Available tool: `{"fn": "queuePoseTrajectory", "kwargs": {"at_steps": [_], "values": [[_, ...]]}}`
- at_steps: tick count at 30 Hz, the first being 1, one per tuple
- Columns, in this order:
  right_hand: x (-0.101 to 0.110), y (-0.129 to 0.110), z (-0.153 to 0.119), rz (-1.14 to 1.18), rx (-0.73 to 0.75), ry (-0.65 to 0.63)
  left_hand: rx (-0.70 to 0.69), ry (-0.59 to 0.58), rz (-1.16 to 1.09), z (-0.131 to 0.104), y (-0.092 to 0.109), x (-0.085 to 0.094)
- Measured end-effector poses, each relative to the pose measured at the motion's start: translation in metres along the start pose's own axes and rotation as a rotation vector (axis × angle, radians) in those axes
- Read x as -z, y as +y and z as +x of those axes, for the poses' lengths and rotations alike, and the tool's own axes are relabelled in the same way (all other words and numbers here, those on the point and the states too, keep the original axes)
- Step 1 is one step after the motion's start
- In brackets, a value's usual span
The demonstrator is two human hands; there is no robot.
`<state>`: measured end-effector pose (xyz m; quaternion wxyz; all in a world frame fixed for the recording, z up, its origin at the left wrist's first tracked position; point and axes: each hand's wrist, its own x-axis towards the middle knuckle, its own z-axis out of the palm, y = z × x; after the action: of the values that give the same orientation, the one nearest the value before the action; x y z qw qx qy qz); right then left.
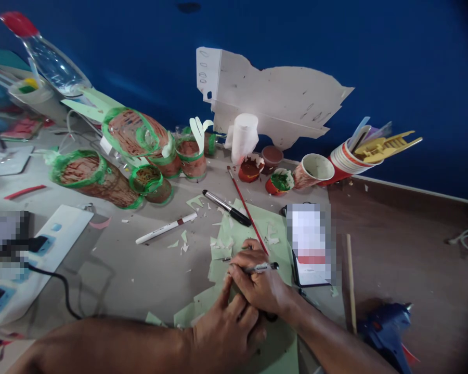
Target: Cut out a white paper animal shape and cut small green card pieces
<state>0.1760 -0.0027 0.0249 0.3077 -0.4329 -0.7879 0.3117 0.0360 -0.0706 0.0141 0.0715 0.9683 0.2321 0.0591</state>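
My right hand [257, 278] is closed around a slim pen [260, 267] with a dark end, its fingers pinched near the tip. My left hand [228, 330] lies on the pale green paper [283, 332], index finger stretched out towards the right hand's fingertips and the other fingers bent. The pen's tip is hidden by the fingers. Just beyond my hands, a thin red paintbrush [246, 208] and a black-and-silver marker [228, 208] lie partly over the paper. A white pen [166, 228] rests on the table to the left, among small green paper scraps [184, 240].
A phone [310, 244] lies right of the paper, near a wooden stick [351, 283] and a blue glue gun [386, 330]. Paint cups [280, 182] and green-edged brown cylinders [97, 176] stand at the back. At left is a white power strip [58, 234].
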Motion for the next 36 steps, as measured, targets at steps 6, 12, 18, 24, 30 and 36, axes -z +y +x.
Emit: {"fn": "queuePoseTrajectory", "kwargs": {"at_steps": [6, 12, 18, 24, 30, 36], "values": [[-0.0009, 0.0003, -0.0001, 0.011, -0.001, -0.010, -0.009, -0.052, -0.006, -0.0021, 0.0011, -0.0018], [-0.0001, 0.0003, 0.0001, 0.012, 0.003, -0.018, 0.004, -0.027, -0.010, -0.0020, 0.0018, -0.0044], [0.0001, 0.0013, -0.0002, 0.007, -0.006, -0.016, -0.004, -0.007, -0.006, -0.0011, 0.0012, -0.0019], [-0.0002, 0.0016, -0.0007, 0.013, -0.005, -0.029, 0.010, 0.018, 0.001, -0.0004, 0.0001, -0.0014], [-0.0006, 0.0010, -0.0001, 0.019, 0.003, -0.030, -0.006, -0.017, -0.007, -0.0003, 0.0004, 0.0001], [0.0015, 0.0023, 0.0000, 0.027, 0.005, -0.016, -0.002, -0.032, 0.005, -0.0010, 0.0011, -0.0014]]}}
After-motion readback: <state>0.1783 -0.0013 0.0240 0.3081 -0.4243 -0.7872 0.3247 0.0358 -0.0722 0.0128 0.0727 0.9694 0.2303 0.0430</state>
